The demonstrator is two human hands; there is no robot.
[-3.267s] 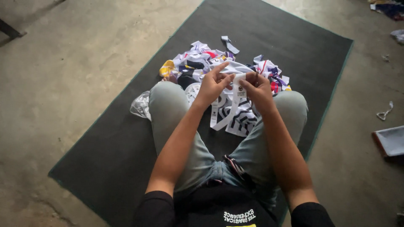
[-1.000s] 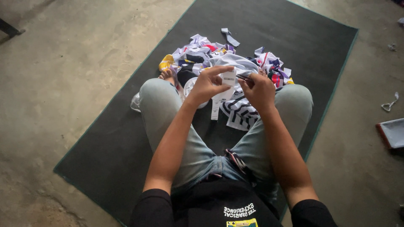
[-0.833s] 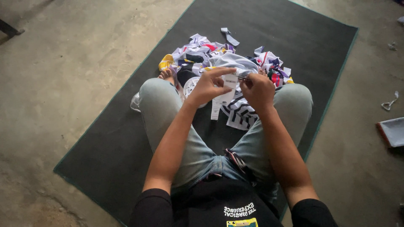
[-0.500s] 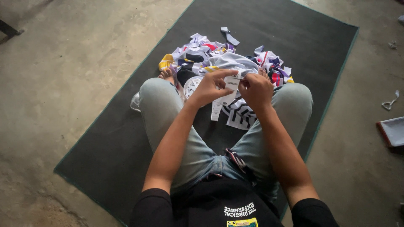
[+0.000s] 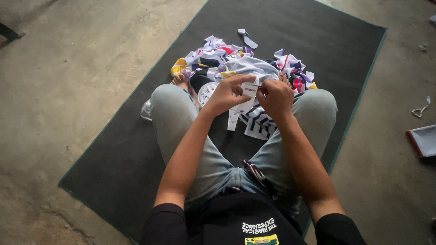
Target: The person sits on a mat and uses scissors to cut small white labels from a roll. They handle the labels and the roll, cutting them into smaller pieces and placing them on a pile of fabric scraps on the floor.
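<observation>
I sit cross-legged on a dark mat [image 5: 113,149]. My left hand [image 5: 225,94] and my right hand [image 5: 275,96] meet above my knees, both pinching a small white printed label [image 5: 250,89]. A long white strip [image 5: 233,119] hangs down under the hands. Beyond them lies a heap of cut fabric pieces [image 5: 245,66], white, purple, yellow and red. A black-and-white striped piece [image 5: 257,126] rests between my legs. Whether the right hand also holds a small tool is hidden by its fingers.
The mat lies on a bare concrete floor [image 5: 72,68]. A flat grey tray with a red edge [image 5: 424,140] sits at the far right. Small fabric scraps [image 5: 421,109] lie on the concrete on the right. A crumpled clear wrapper [image 5: 146,110] sits by my left knee.
Both hands stay together on the white label. The left fingers have shifted slightly along its top edge. The heap and mat are unchanged.
</observation>
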